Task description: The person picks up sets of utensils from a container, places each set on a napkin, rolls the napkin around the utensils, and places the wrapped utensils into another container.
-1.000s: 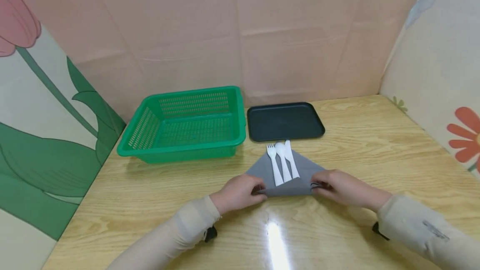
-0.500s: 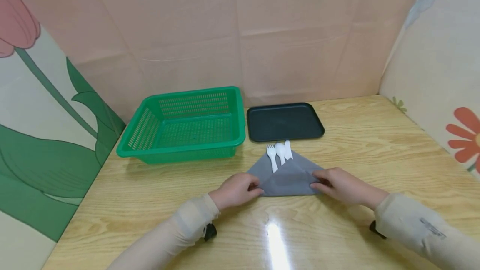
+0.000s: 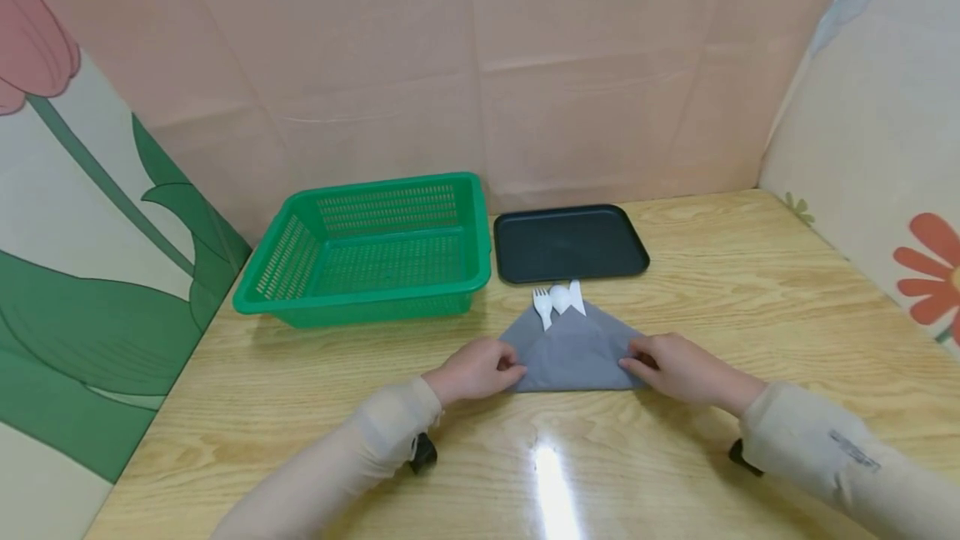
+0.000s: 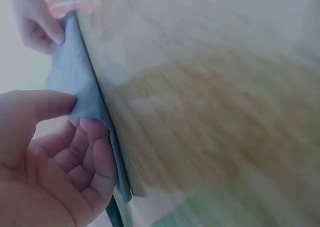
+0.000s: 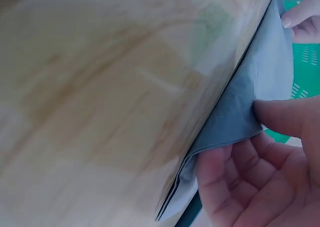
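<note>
A grey cloth napkin (image 3: 577, 361) lies folded on the table, its near flap turned up into a point. From under that flap stick out the heads of a white fork (image 3: 542, 302), a white spoon (image 3: 559, 298) and a white knife (image 3: 576, 297); their handles are hidden. My left hand (image 3: 480, 368) pinches the napkin's left part, thumb on top and fingers beneath, as the left wrist view shows. On the other side my right hand (image 3: 681, 367) pinches the cloth's folded edge between thumb and fingers (image 5: 250, 167).
Behind the napkin lies a black tray (image 3: 570, 244), just beyond the cutlery tips. To its left stands a green slotted basket (image 3: 360, 302). The wooden table (image 3: 750, 290) meets cloth-covered walls at the back and sides.
The near flap of the napkin has been folded away from me over the cutlery handles, leaving only the heads showing. Both hands still hold the napkin's sides, having shifted only slightly.
</note>
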`<act>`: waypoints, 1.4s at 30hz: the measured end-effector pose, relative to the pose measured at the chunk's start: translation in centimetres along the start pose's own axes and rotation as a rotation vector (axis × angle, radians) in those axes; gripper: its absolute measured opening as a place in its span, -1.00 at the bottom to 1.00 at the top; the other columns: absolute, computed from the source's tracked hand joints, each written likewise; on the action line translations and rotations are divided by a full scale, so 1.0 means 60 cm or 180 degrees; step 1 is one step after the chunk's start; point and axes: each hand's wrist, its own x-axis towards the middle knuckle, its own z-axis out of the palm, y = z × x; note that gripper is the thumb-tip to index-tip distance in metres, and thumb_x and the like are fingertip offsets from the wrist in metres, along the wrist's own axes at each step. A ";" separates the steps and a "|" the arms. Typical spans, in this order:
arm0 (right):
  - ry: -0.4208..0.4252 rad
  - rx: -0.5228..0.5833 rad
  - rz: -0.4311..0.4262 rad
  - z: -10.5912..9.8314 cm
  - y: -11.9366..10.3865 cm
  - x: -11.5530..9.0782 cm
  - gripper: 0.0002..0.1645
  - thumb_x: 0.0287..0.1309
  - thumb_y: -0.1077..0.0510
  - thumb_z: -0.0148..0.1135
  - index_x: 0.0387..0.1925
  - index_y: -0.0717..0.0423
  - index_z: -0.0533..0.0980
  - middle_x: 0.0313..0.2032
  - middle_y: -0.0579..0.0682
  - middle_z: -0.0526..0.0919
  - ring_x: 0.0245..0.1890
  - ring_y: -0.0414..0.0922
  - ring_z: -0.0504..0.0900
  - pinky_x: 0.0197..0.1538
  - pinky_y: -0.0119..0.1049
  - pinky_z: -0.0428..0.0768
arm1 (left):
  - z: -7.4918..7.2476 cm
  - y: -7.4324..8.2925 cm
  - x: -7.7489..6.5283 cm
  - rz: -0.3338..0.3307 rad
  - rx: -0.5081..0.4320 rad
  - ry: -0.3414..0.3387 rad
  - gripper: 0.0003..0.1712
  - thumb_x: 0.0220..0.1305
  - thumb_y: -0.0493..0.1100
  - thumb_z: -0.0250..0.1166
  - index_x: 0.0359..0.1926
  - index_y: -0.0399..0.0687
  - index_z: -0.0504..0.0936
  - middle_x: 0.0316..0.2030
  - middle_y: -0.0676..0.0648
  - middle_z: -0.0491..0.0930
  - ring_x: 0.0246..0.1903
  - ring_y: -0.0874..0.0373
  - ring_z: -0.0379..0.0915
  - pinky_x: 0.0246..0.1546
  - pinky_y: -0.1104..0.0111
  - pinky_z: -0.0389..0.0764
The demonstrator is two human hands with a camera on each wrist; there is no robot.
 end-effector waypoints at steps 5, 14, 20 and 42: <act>-0.0021 -0.0077 0.0124 0.000 -0.003 0.002 -0.72 0.21 0.15 0.14 -0.62 0.01 0.40 -0.71 -0.21 0.28 -0.67 -0.36 0.22 -0.56 -0.48 0.23 | 0.000 0.003 0.005 -0.0106 0.0054 0.0014 -0.62 0.27 -0.12 0.17 -0.69 -0.08 0.46 -0.75 0.14 0.28 -0.68 0.31 0.18 -0.60 0.54 0.25; -0.0176 -0.0128 0.0265 -0.003 -0.008 0.009 -0.70 0.20 0.14 0.13 -0.64 0.02 0.39 -0.71 -0.19 0.29 -0.66 -0.31 0.25 -0.54 -0.46 0.23 | 0.003 0.001 0.013 -0.0260 0.0132 0.0074 -0.57 0.26 -0.10 0.18 -0.75 -0.03 0.39 -0.79 0.15 0.23 -0.71 0.30 0.16 -0.63 0.53 0.22; -0.0174 -0.0155 0.0254 -0.001 -0.009 0.010 -0.68 0.19 0.14 0.14 -0.66 0.02 0.38 -0.71 -0.19 0.29 -0.67 -0.31 0.24 -0.54 -0.46 0.22 | 0.001 0.007 0.016 -0.0387 0.0220 0.0043 -0.51 0.26 -0.09 0.18 -0.81 -0.01 0.37 -0.82 0.15 0.22 -0.73 0.30 0.15 -0.65 0.53 0.19; -0.0151 -0.0438 0.0324 0.008 -0.017 0.015 -0.66 0.15 0.14 0.16 -0.68 0.02 0.33 -0.72 -0.17 0.28 -0.67 -0.27 0.24 -0.55 -0.43 0.20 | 0.006 0.025 0.021 -0.0583 0.0807 0.0042 -0.39 0.20 -0.04 0.21 -0.90 0.05 0.14 -0.88 0.16 0.06 -0.78 0.29 0.05 -0.77 0.49 0.09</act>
